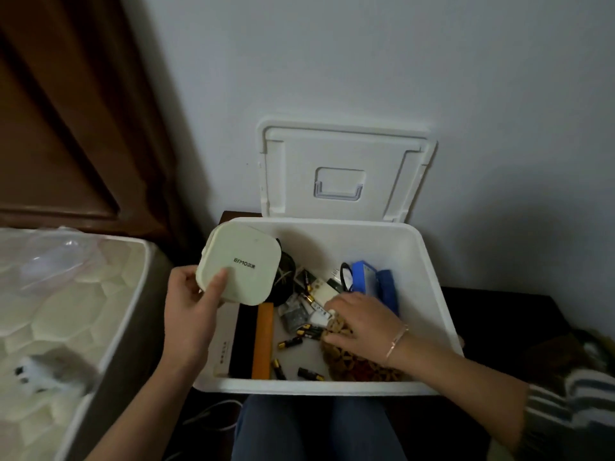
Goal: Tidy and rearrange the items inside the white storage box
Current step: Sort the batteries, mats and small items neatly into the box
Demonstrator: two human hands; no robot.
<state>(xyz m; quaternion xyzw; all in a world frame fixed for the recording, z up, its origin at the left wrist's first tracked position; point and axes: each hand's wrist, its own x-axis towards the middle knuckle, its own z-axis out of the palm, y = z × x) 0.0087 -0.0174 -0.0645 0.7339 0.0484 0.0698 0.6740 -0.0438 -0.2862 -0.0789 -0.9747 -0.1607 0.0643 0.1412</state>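
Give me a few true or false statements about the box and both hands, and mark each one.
1. The left hand holds the cream case. True.
2. The lid is shut on the box. False: it stands open, upright behind the box.
3. Loose batteries lie on the box floor. True.
4. The right hand rests outside the box. False: it reaches into the box, among the batteries.
5. The orange strip lies at the box's right side. False: it lies toward the left side.
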